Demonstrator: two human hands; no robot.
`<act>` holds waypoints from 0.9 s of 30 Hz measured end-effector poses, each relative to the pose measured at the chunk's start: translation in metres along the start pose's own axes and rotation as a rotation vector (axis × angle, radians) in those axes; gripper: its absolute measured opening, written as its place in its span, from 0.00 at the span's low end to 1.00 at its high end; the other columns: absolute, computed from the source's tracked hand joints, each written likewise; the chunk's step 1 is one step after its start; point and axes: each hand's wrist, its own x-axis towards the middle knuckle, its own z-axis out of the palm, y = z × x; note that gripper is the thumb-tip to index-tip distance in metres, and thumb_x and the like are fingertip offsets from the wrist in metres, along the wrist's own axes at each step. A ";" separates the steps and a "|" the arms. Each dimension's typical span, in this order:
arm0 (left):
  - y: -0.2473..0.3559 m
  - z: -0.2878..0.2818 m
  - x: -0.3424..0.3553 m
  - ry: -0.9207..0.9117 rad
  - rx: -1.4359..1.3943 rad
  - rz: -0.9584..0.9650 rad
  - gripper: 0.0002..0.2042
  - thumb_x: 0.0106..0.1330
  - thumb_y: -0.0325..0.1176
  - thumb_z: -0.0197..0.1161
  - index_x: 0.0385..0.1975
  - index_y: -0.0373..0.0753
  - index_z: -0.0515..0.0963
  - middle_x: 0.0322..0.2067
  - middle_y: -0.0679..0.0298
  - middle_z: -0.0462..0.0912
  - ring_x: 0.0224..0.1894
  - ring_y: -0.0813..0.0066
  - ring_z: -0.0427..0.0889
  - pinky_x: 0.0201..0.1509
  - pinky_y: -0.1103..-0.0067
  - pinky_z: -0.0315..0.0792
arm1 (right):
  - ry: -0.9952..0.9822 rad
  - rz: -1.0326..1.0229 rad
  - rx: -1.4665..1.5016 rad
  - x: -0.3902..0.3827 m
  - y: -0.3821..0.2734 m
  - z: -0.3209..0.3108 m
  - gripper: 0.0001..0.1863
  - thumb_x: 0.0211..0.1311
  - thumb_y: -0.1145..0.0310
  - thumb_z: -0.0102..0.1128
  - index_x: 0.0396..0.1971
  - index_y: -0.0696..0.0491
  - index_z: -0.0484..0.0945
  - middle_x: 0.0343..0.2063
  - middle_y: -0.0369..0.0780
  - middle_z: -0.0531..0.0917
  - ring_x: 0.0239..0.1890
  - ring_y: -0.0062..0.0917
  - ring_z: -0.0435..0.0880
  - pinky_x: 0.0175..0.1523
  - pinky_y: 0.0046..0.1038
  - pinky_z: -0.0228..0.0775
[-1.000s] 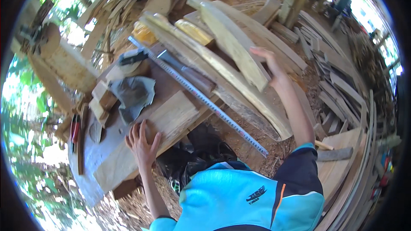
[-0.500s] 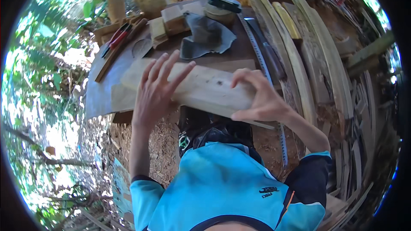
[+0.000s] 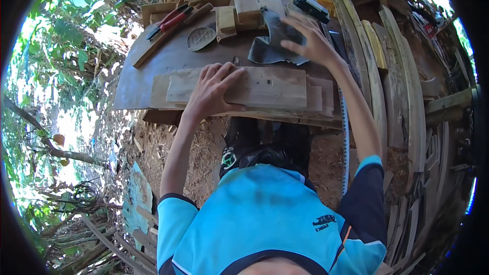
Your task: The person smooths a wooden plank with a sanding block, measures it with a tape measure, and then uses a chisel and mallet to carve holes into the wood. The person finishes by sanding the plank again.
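My left hand (image 3: 219, 84) grips a pale board (image 3: 275, 91), fingers over its top and thumb at the near edge. The board lies on other boards (image 3: 323, 101) along the front of the dark worktop (image 3: 140, 84). My right hand (image 3: 305, 35), slightly blurred, is open above a grey cloth (image 3: 265, 51), fingers apart. Just beyond it is a dark tool (image 3: 310, 7). Wood blocks (image 3: 247, 10), an oval piece (image 3: 201, 38) and red-handled pliers (image 3: 178, 18) with a wooden stick (image 3: 158, 46) lie toward the back. A tape measure's strip (image 3: 345, 142) hangs at the right.
Several long planks (image 3: 402, 86) lie along the worktop's right side, beside a yellow piece (image 3: 376, 46). More scrap wood (image 3: 433, 183) is stacked at the lower right. A branch (image 3: 66, 153) and foliage border the left, with a pale turquoise sheet (image 3: 136, 198) on the ground.
The board my two hands held has been set down. My right hand has let go and moved up over the cloth; my left hand remains on the board. The view has shifted.
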 end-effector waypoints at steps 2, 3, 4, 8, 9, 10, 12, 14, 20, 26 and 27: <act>0.002 0.001 0.001 0.011 -0.001 0.010 0.40 0.30 0.43 0.72 0.51 0.42 0.66 0.50 0.61 0.67 0.53 0.60 0.62 0.58 0.67 0.55 | 0.119 0.129 -0.148 0.012 0.007 0.025 0.25 0.47 0.56 0.60 0.49 0.44 0.70 0.59 0.45 0.56 0.62 0.41 0.51 0.62 0.39 0.46; 0.002 0.001 0.003 0.019 0.003 0.016 0.40 0.30 0.44 0.72 0.51 0.42 0.66 0.50 0.61 0.66 0.54 0.60 0.62 0.58 0.67 0.55 | 0.064 0.118 -0.298 0.008 0.011 0.033 0.24 0.47 0.58 0.59 0.47 0.43 0.72 0.59 0.45 0.55 0.61 0.42 0.51 0.62 0.40 0.46; -0.002 -0.001 0.002 0.022 -0.056 0.012 0.39 0.32 0.43 0.71 0.51 0.42 0.66 0.51 0.61 0.66 0.54 0.60 0.62 0.58 0.67 0.56 | 0.010 0.098 -0.441 0.011 0.009 0.042 0.22 0.47 0.59 0.59 0.46 0.43 0.73 0.60 0.45 0.54 0.61 0.43 0.51 0.62 0.41 0.47; -0.031 -0.022 -0.012 -0.003 -0.082 -0.120 0.28 0.47 0.41 0.63 0.51 0.42 0.67 0.53 0.59 0.66 0.56 0.61 0.62 0.59 0.69 0.56 | 0.044 -0.007 -0.367 0.004 0.019 0.033 0.17 0.44 0.70 0.58 0.40 0.51 0.75 0.52 0.45 0.66 0.57 0.37 0.61 0.59 0.36 0.53; -0.042 -0.029 -0.018 -0.022 -0.039 -0.185 0.25 0.52 0.40 0.61 0.51 0.42 0.67 0.53 0.58 0.66 0.56 0.62 0.62 0.59 0.70 0.56 | 0.118 -0.078 -0.253 -0.002 0.023 0.027 0.16 0.44 0.71 0.57 0.38 0.53 0.76 0.49 0.45 0.69 0.56 0.37 0.63 0.58 0.35 0.55; -0.060 -0.029 -0.032 0.045 -0.114 -0.270 0.23 0.55 0.42 0.56 0.50 0.41 0.68 0.52 0.58 0.67 0.56 0.62 0.63 0.59 0.71 0.55 | 0.204 -0.150 -0.013 0.000 0.005 0.012 0.13 0.44 0.72 0.58 0.33 0.59 0.74 0.44 0.45 0.74 0.51 0.37 0.69 0.56 0.34 0.58; -0.093 -0.014 -0.063 0.175 -0.258 -0.432 0.21 0.61 0.46 0.48 0.49 0.40 0.69 0.50 0.58 0.69 0.55 0.62 0.63 0.60 0.72 0.54 | 0.084 -0.100 0.219 -0.015 -0.029 -0.002 0.16 0.44 0.74 0.58 0.38 0.58 0.72 0.46 0.45 0.73 0.54 0.37 0.66 0.59 0.34 0.55; -0.096 -0.002 -0.069 0.337 -0.484 -0.456 0.22 0.64 0.48 0.41 0.49 0.38 0.68 0.49 0.58 0.69 0.55 0.65 0.63 0.60 0.74 0.52 | -0.083 -0.109 0.342 -0.035 -0.055 0.016 0.23 0.45 0.73 0.58 0.46 0.55 0.66 0.49 0.44 0.71 0.56 0.38 0.64 0.60 0.35 0.53; -0.100 0.011 -0.064 0.492 -0.981 -0.497 0.30 0.65 0.57 0.29 0.56 0.38 0.57 0.50 0.55 0.65 0.55 0.67 0.63 0.59 0.75 0.54 | -0.228 -0.130 -0.023 0.038 -0.167 0.131 0.36 0.52 0.54 0.51 0.59 0.50 0.50 0.59 0.43 0.57 0.61 0.41 0.54 0.62 0.41 0.44; -0.109 0.014 -0.068 0.586 -1.066 -0.524 0.35 0.60 0.63 0.28 0.58 0.40 0.54 0.51 0.53 0.65 0.52 0.66 0.66 0.57 0.72 0.58 | -0.061 -0.178 0.002 0.046 -0.195 0.159 0.31 0.54 0.51 0.48 0.56 0.48 0.58 0.57 0.41 0.60 0.60 0.38 0.55 0.63 0.39 0.43; -0.118 0.019 -0.077 0.560 -0.949 -0.516 0.36 0.60 0.64 0.28 0.58 0.40 0.54 0.51 0.53 0.66 0.52 0.66 0.66 0.57 0.72 0.59 | -0.101 -0.164 -0.031 0.028 -0.185 0.145 0.29 0.54 0.52 0.48 0.56 0.47 0.59 0.57 0.40 0.61 0.60 0.37 0.55 0.63 0.39 0.43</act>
